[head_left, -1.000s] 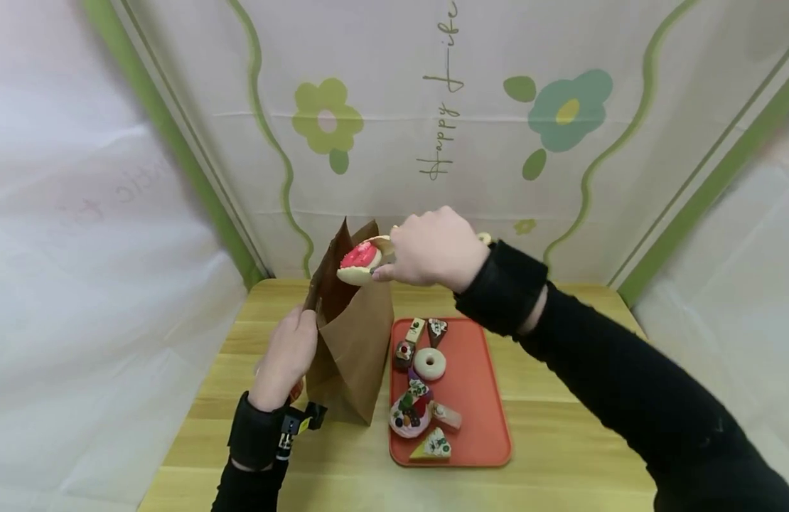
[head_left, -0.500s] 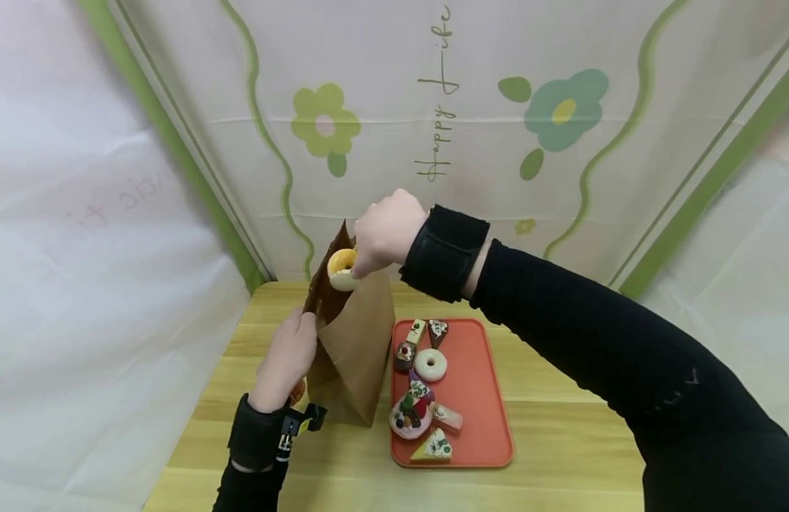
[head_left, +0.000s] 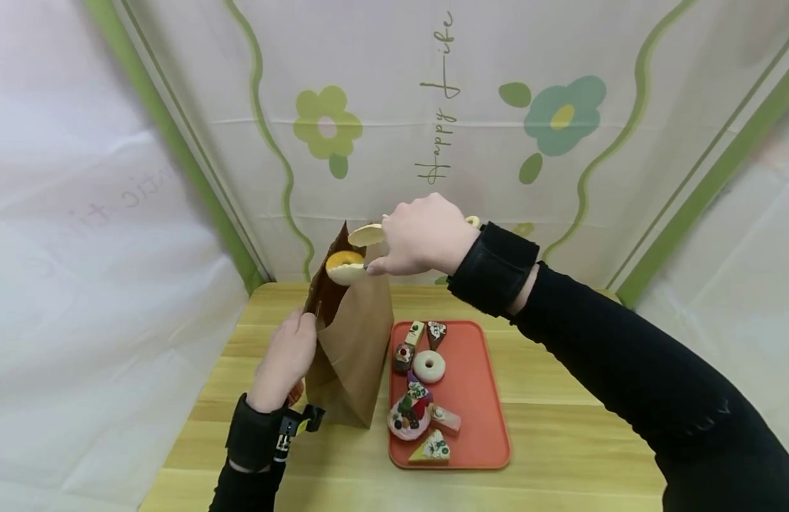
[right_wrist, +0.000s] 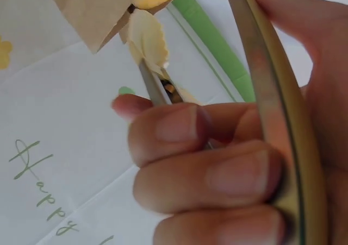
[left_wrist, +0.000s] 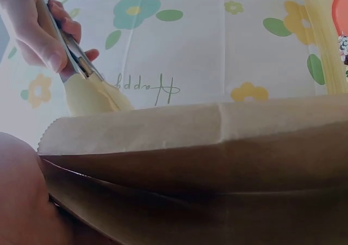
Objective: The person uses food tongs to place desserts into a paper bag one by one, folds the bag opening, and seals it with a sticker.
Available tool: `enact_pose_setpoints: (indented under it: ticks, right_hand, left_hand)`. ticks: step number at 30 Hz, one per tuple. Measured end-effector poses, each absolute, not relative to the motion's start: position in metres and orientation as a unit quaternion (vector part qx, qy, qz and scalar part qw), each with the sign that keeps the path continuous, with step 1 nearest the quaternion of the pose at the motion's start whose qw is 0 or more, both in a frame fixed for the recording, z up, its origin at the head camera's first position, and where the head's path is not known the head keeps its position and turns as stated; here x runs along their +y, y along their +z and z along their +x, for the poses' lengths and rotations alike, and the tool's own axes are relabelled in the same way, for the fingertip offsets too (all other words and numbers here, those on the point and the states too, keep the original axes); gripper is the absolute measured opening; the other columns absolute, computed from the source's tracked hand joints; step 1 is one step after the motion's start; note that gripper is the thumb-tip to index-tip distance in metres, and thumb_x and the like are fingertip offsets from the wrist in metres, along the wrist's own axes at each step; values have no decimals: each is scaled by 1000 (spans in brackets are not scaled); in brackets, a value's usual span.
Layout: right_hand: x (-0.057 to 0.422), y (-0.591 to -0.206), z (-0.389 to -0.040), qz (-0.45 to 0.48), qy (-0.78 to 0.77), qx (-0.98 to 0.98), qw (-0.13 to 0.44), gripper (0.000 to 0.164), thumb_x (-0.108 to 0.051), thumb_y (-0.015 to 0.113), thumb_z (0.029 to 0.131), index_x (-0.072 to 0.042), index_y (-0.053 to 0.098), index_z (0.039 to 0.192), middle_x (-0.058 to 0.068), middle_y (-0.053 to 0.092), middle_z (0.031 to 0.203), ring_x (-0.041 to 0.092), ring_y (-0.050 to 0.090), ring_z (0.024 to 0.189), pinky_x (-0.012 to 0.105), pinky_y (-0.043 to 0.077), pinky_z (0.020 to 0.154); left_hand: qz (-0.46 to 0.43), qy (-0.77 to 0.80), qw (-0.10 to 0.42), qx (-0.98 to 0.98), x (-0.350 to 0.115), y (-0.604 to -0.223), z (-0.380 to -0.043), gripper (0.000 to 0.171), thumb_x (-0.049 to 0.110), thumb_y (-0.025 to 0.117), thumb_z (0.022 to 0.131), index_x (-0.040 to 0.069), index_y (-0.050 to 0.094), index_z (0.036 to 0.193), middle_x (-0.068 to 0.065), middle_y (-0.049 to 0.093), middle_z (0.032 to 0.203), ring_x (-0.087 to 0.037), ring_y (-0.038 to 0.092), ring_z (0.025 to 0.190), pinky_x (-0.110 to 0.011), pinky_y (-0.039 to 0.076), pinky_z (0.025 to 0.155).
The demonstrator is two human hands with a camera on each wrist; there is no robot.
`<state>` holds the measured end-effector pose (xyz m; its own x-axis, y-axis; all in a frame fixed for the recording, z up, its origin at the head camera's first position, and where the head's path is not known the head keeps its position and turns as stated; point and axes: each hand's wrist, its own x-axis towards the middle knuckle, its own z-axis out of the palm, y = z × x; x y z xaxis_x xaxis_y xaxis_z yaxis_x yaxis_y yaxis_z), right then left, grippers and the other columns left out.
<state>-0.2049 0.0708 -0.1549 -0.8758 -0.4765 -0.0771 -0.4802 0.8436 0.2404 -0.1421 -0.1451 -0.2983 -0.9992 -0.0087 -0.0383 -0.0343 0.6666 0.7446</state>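
My right hand [head_left: 426,235] grips a pair of metal tongs [right_wrist: 149,60] with cream-coloured scalloped tips, its fingers curled round the handles in the right wrist view. At the mouth of an upright brown paper bag [head_left: 359,341], a doughnut [head_left: 343,257] shows its orange side. The upper tong tip [head_left: 367,235] stands apart above the doughnut; the pale lower one overlaps it. My left hand [head_left: 288,355] pinches the bag's near left edge, with the bag's opening seen from close by in the left wrist view. The inside of the bag is mostly dark.
Right of the bag lies a red tray [head_left: 478,398] with several small cakes and a white ring doughnut [head_left: 429,366]. A brownish-orange item [head_left: 296,392] is partly hidden behind my left hand. A printed white curtain [head_left: 394,142] hangs behind the wooden table [head_left: 561,398].
The doughnut in the tongs showed pink icing earlier and now shows orange. My right hand went left, then back right, and the upper tong tip has come away from the doughnut.
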Motion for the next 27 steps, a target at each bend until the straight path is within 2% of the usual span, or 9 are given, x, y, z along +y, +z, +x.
enact_pose_setpoints:
  ticks: [2,5,12,17,20,21,24,25,27]
  right_hand:
    - [73,-155,-205,-249,120,961,0,56,-71,54,86,-17,64,80,2,60,83,24,61,74,43,50,66]
    - [74,-155,-206,-252,118,960,-9,55,-71,54,86,-17,63,77,1,59,81,24,60,73,43,50,65]
    - [73,-155,-207,-257,117,959,-13,55,-71,54,86,-17,63,79,1,59,81,24,61,74,43,50,66]
    - [80,-156,-206,-247,101,964,-16,56,-72,53,86,-17,63,82,2,60,77,25,60,71,42,49,59]
    - [88,-158,-204,-246,93,965,-19,67,-73,51,86,-14,70,109,4,62,79,25,60,69,40,48,56]
    - [91,-160,-203,-246,87,965,-21,69,-74,51,86,-13,70,114,4,61,77,24,60,68,39,47,55]
    - [101,-166,-199,-246,70,966,-30,69,-74,51,86,-11,73,102,3,57,69,23,58,63,37,46,52]
    - [104,-169,-198,-244,65,967,-32,66,-74,51,86,-12,71,90,3,53,65,22,57,61,37,45,51]
    - [110,-174,-195,-241,51,968,-42,64,-74,51,86,-12,62,76,3,53,67,22,56,61,37,46,52]
  left_hand:
    - [-9,406,13,914,-146,-299,-143,33,23,25,104,1,47,95,-16,43,84,-31,43,75,-41,33,69]
    - [-6,404,9,915,-147,-300,-144,33,22,25,104,0,48,96,-17,44,85,-32,43,77,-41,33,69]
    - [-7,403,6,915,-147,-299,-146,34,22,26,104,0,50,97,-17,46,87,-33,45,80,-42,34,71]
    - [1,398,-4,917,-146,-299,-146,32,18,27,103,-1,51,93,-16,47,85,-33,45,79,-42,35,70]
    - [4,402,-3,916,-146,-300,-147,32,18,27,103,0,50,92,-16,45,83,-33,45,79,-42,35,71]
    - [6,402,-4,916,-146,-300,-147,31,18,27,103,0,50,92,-15,44,82,-33,44,78,-42,34,71]
    - [11,404,-4,915,-147,-300,-148,31,18,27,104,1,48,90,-14,42,80,-32,44,78,-42,34,71]
    - [13,403,-4,915,-147,-300,-149,30,18,27,104,1,47,89,-14,41,79,-32,44,77,-41,34,71]
    - [15,403,-4,915,-147,-300,-149,30,18,26,104,2,46,88,-13,40,78,-31,43,76,-41,33,70]
